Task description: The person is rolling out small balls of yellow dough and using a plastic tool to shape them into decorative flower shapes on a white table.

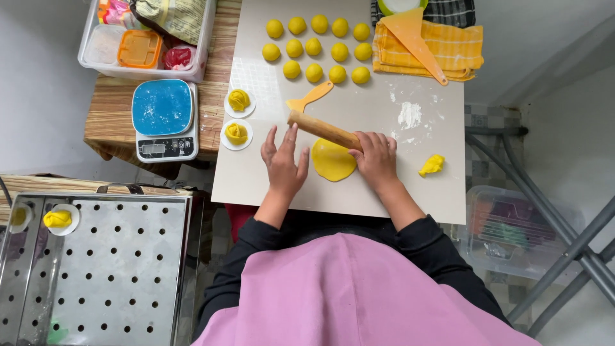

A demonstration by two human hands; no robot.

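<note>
**Rolling a yellow dough disc flat on the pale board**

A smooth, pale square board [410,186] is lying as the work surface over a striped wooden table [106,122], with a perforated steel steamer tray [115,269] standing lower left. On the board, the person is working a short, light-brown wooden rolling pin [323,130] across a thin round disc of yellow dough [333,160]. The right hand [375,157] is pressing down on the pin's right end, its grip loosely curled over the wood; the left hand [283,160] is lying flat and released, fingers spread, its fingertips touching the pin's left end. The disc is sitting between the two hands, just below the pin, its upper right edge running under the right hand.

The step in hand appears to be flattening one portion into a wrapper. The next move likely calls for even, light pressure and turning the soft disc so it thins evenly without sticking.

Fourteen smooth yellow dough balls [314,48] are waiting in three rows at the far edge. Two folded, ruffled yellow dumplings on small white paper rounds [237,116] are sitting at the left, beside a blue-topped kitchen scale [163,118]. A crumpled scrap of yellow dough [432,165] is lying apart on the right, near a dusting of white flour [410,115]. A small orange plastic spatula [311,98] is lying just beyond the pin.
</note>
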